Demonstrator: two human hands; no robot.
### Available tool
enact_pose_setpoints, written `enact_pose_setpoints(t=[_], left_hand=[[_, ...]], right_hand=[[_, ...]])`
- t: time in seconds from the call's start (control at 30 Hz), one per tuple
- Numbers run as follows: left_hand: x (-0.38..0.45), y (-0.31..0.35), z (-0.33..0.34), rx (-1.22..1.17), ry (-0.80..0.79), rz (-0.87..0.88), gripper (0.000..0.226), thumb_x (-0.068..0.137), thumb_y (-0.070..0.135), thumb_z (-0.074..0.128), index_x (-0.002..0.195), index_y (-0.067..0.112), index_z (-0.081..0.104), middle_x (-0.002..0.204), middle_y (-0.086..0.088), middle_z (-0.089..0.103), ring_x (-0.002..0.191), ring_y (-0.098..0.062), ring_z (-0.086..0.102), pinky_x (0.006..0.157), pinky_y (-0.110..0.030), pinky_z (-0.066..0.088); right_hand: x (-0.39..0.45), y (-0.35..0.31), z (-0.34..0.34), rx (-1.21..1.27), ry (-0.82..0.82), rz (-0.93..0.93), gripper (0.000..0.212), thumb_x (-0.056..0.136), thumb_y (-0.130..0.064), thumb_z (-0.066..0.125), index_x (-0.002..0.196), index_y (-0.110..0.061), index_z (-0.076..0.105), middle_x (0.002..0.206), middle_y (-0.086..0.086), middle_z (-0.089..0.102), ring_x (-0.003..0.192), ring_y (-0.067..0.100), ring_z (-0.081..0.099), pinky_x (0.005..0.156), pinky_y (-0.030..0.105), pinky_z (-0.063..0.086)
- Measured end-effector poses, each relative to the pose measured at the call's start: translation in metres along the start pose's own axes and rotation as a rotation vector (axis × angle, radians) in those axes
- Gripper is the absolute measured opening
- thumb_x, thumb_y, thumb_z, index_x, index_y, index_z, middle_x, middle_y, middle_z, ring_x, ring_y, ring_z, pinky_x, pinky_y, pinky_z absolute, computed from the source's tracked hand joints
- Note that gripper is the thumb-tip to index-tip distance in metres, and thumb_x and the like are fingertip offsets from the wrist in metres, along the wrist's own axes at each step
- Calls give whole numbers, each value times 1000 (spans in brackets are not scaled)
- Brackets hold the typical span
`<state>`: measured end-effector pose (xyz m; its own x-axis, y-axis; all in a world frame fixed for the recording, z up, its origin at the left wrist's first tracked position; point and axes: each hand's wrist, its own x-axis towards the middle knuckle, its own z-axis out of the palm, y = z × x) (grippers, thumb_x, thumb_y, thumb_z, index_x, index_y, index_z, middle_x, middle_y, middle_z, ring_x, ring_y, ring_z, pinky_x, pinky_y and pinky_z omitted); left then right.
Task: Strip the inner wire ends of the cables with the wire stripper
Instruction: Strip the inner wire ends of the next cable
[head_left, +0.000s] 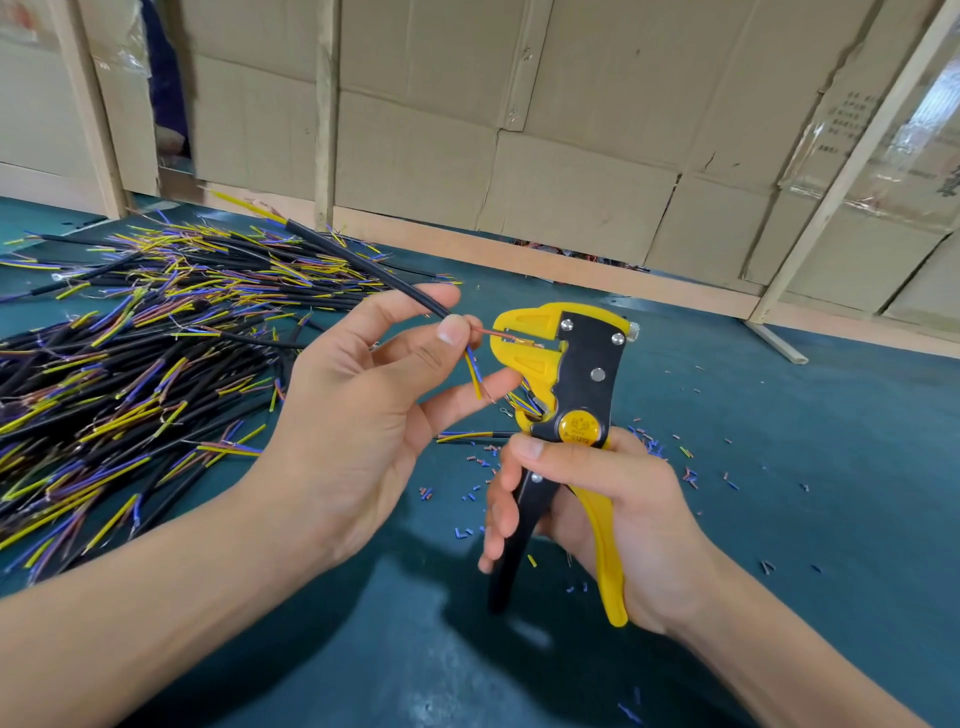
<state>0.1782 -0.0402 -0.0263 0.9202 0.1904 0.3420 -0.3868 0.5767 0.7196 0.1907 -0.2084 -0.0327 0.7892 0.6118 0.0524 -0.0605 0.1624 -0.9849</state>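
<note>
Head view shows the left hand (363, 395) pinching a black cable (363, 265) between thumb and forefinger just behind its bared end, the other fingers spread loosely below, palm turned toward the camera. From that end a brown inner wire (480, 332) runs straight into the yellow head of the wire stripper (561, 374), while the blue and yellow inner wires (474, 371) bend down out of the way. The right hand (597, 509) wraps the stripper's handles, thumb laid across near the pivot, fingers curled round the black handle; the handles look spread apart, so the squeeze seems not yet made. By my reading the brown wire is being seated for stripping; next comes a firm squeeze with the cable held steady. Beyond the hands, a heap of cables (130, 353) lies to the left on the green table (779, 415), with scattered insulation bits (654, 441) under the tool.
</note>
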Motion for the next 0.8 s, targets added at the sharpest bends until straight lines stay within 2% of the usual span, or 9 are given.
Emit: enact_pose_setpoints(t=[0.33, 0.8], left_hand=[[-4, 0, 3, 44, 49, 48, 18, 86, 6, 65, 103, 5, 65, 83, -10, 70, 84, -19, 71, 75, -37, 62], [-8, -1, 8, 51, 107, 83, 11, 88, 4, 64, 99, 4, 65, 80, -8, 71, 81, -20, 73, 76, -39, 62]], right_hand=[[1, 2, -1, -42, -1, -18, 20, 87, -18, 63, 76, -2, 70, 67, 22, 63, 58, 36, 63, 66, 53, 57], [0, 2, 4, -56, 62, -31, 18, 81, -17, 65, 69, -4, 67, 59, 21, 58, 52, 35, 60, 57, 44, 55]])
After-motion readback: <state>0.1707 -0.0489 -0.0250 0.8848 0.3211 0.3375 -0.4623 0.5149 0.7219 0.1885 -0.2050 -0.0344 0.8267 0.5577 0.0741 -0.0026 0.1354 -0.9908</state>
